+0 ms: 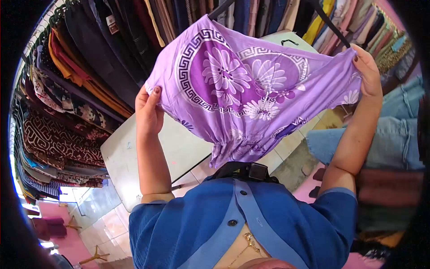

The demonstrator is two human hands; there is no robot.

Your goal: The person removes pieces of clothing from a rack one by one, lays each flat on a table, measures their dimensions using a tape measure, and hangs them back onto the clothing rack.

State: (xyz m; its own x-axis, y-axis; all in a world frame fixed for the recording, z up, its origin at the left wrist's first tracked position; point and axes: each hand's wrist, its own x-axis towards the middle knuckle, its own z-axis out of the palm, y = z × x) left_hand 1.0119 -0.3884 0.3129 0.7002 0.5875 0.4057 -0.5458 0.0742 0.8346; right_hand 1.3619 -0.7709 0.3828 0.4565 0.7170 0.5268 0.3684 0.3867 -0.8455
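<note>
A light purple garment [219, 85] with white flowers, darker purple circles and a key-pattern border is stretched out between both hands. My left hand [150, 110] pinches its left edge, thumb on top. My right hand [368, 71] grips the upper right corner, next to a dark strap-like strip [332, 24] that runs up out of view. The cloth gathers at a ruffled waist and hangs close in front of my chest. Beneath it, part of a white table [148, 157] is covered by the cloth.
Densely hung clothes [67, 89] line the left side, and more garments [264, 18] hang along the back. Folded jeans [380, 139] lie at the right. A small black hook-like piece [290, 43] rests on the table's far end. Tiled floor [112, 228] shows at the lower left.
</note>
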